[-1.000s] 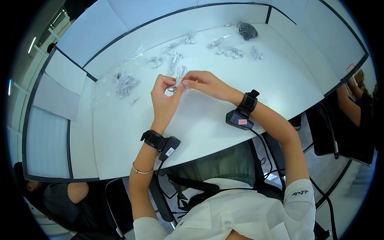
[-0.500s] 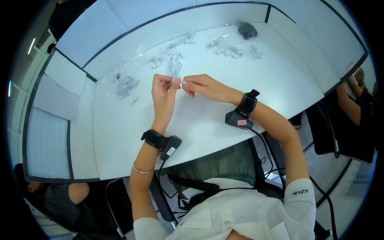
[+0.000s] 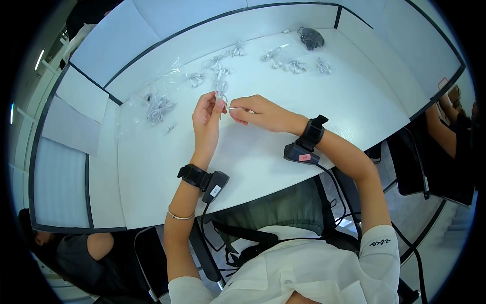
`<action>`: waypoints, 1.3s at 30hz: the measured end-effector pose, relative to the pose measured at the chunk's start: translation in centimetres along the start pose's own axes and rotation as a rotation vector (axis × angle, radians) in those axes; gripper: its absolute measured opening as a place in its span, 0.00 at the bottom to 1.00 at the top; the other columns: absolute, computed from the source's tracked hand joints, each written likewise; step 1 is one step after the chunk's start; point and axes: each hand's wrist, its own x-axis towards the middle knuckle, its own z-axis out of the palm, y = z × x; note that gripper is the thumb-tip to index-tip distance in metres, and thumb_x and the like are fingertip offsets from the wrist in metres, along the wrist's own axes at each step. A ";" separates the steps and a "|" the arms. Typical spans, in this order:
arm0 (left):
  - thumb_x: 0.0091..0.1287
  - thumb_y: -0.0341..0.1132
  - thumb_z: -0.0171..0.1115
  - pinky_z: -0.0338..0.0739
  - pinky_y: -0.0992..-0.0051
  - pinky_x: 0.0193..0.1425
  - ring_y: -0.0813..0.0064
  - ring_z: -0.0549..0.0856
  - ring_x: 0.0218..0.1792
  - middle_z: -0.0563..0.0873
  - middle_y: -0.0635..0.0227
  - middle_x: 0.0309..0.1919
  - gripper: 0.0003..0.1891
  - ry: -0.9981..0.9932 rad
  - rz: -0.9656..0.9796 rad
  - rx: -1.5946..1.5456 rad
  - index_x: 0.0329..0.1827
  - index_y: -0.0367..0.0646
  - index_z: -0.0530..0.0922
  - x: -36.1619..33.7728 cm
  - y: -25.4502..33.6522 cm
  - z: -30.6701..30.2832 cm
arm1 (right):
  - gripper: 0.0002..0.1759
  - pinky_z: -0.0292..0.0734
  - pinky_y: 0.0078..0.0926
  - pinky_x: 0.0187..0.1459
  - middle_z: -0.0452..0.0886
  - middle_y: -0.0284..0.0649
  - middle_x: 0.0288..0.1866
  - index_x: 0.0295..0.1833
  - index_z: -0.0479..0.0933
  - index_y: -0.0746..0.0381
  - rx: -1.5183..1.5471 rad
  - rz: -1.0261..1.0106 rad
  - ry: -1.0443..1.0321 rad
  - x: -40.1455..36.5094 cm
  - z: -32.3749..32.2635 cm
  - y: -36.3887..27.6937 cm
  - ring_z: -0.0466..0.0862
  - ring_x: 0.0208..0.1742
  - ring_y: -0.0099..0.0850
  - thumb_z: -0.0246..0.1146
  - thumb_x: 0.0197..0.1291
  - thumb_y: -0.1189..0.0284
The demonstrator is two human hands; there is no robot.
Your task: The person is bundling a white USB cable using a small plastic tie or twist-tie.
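My left hand (image 3: 206,109) pinches a coiled white cable (image 3: 221,91) above the middle of the white desk (image 3: 263,177). Close on its right, my right hand (image 3: 248,110) has thumb and forefinger closed on a thin white piece at the lower side of the coil, which looks like an end of the same cable. My fingers cover part of the bundle, so how the strands run there is hidden. Beyond my hands lie more coiled white cables (image 3: 213,62), one almost in line with the held coil.
At the left is a large tangle of white cables (image 3: 160,107) near clear plastic bags. More coiled cables (image 3: 295,66) and a dark cable bundle in plastic (image 3: 311,38) lie toward the back. Low white partitions (image 3: 212,31) edge the desk. Other people sit at both sides.
The held cable coil has shifted slightly left and down with my left hand. My right fingers have turned a little and stay at the coil's lower side.
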 end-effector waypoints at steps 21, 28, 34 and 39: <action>0.70 0.35 0.51 0.66 0.81 0.39 0.83 0.71 0.31 0.80 0.67 0.36 0.10 -0.080 -0.088 -0.109 0.47 0.38 0.69 0.2 0.2 -0.7 | 0.16 0.66 0.28 0.28 0.74 0.40 0.23 0.33 0.71 0.66 -0.208 -0.076 0.078 -0.3 0.2 -0.5 0.71 0.24 0.30 0.51 0.66 0.64; 0.70 0.33 0.51 0.65 0.82 0.41 0.83 0.70 0.32 0.80 0.65 0.37 0.08 -0.087 -0.204 -0.391 0.45 0.37 0.69 0.6 -0.4 -1.3 | 0.15 0.67 0.28 0.29 0.76 0.41 0.23 0.34 0.72 0.65 -0.229 -0.092 0.096 -0.2 0.2 0.3 0.74 0.25 0.30 0.51 0.65 0.64; 0.70 0.33 0.51 0.66 0.82 0.42 0.83 0.70 0.32 0.80 0.66 0.38 0.07 -0.118 -0.197 -0.313 0.45 0.38 0.70 0.6 0.3 -1.4 | 0.16 0.67 0.27 0.29 0.76 0.40 0.23 0.33 0.73 0.65 -0.218 -0.070 0.094 -0.2 0.2 0.1 0.74 0.25 0.29 0.51 0.66 0.64; 0.71 0.31 0.48 0.67 0.81 0.40 0.83 0.70 0.31 0.78 0.67 0.37 0.08 -0.171 -0.085 -0.079 0.48 0.39 0.68 0.7 -0.1 -1.5 | 0.16 0.64 0.30 0.26 0.70 0.41 0.18 0.30 0.72 0.65 -0.121 -0.060 0.098 -0.3 0.2 0.0 0.69 0.21 0.31 0.50 0.63 0.63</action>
